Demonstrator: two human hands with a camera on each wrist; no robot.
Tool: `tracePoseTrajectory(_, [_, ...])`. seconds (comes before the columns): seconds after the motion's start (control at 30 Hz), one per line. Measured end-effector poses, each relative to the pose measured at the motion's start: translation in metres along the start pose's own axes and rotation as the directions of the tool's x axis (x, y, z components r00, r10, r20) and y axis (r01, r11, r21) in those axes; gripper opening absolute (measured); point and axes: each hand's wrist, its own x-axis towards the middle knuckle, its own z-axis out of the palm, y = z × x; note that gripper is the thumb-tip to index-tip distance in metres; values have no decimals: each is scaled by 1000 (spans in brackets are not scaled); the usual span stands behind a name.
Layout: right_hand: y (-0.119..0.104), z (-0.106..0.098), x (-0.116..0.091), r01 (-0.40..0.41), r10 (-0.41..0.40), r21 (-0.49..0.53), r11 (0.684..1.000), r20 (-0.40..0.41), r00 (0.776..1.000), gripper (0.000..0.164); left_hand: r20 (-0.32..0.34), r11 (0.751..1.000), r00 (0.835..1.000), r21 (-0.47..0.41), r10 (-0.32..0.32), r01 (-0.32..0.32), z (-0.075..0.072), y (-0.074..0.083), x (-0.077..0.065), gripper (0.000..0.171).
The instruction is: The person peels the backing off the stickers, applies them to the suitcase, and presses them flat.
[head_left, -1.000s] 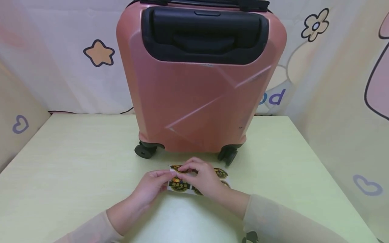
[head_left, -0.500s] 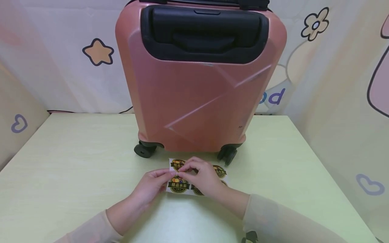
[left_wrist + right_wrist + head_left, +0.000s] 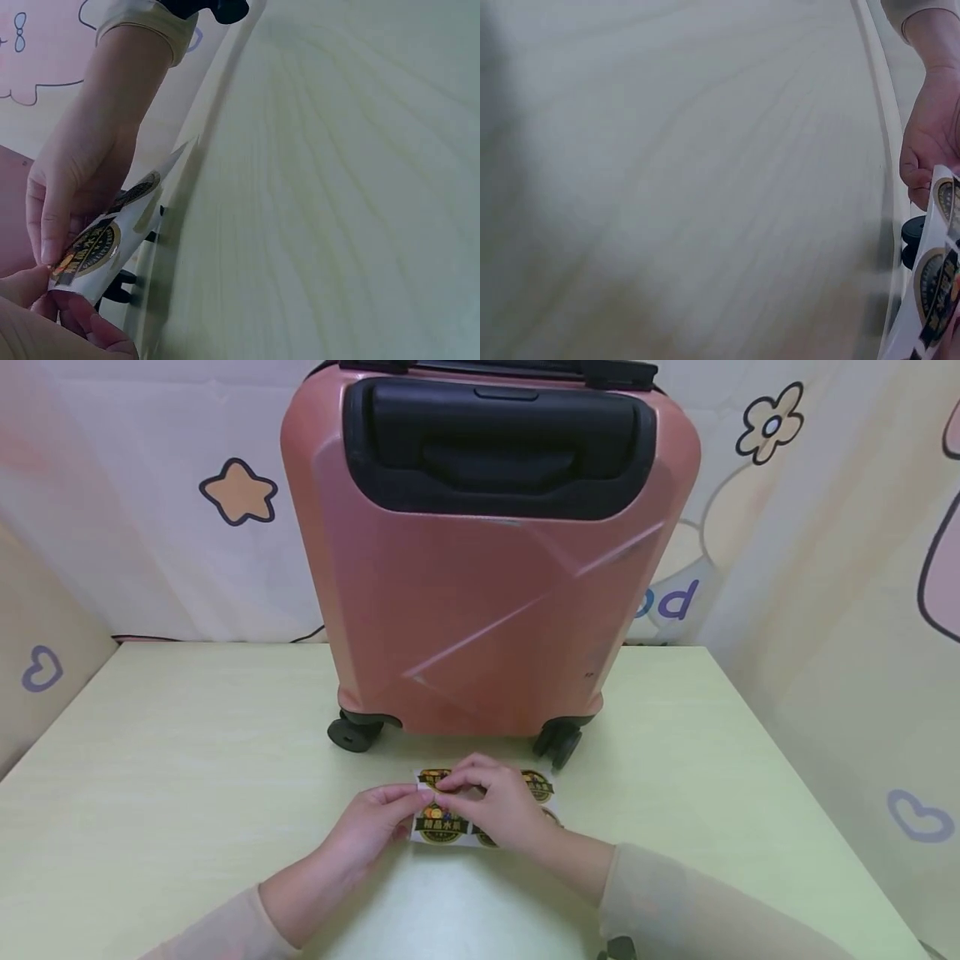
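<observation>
A white sheet of round black-and-gold stickers [image 3: 441, 828], printed with fruit and characters, is held up in front of the suitcase. My left hand [image 3: 371, 818] pinches its left edge, thumb on the printed face and fingers behind. The right hand [image 3: 502, 803] reaches across the sheet and covers its middle; thumb and forefinger pinch at a sticker's upper edge, beside the left thumb. From the left wrist, the sheet [image 3: 105, 259] looks bent and stands off the table. In the right wrist view, the sheet [image 3: 922, 300] shows at the right edge, near the left hand [image 3: 934, 127].
Upright behind the hands stands a pink suitcase [image 3: 480, 610] with a black handle panel [image 3: 498, 447] and black wheels [image 3: 356, 732]. The pale wooden table [image 3: 187, 760] stretches to both sides. Printed cloth [image 3: 157, 543] hangs around the back and sides.
The sheet tipped up to face the head camera half a second ago and leans back again now. Both hands keep their hold near the same spot. The head view has shifted slightly.
</observation>
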Motion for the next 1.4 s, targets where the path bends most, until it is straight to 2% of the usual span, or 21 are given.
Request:
tracePoseTrajectory(0.27, [3, 2, -1, 40, -40, -6, 999, -8, 999, 9, 10, 1000, 1000, 25, 10, -10, -2, 0, -4, 23])
tracePoseTrajectory(0.5, [1, 1, -1, -27, 27, 118, 993, 4, 1000, 6, 0, 998, 1000, 62, 31, -31, -2, 0, -2, 24])
tracePoseTrajectory(1.0, [-3, -3, 0, -82, 82, 104, 991, 6, 997, 6, -38, 995, 999, 101, 17, -13, -1, -1, -4, 27])
tracePoseTrajectory(1.4, [-4, -6, 2, -73, 74, 121, 990, -8, 997, 5, -44, 995, 999, 96, 10, -6, -2, -2, -4, 28])
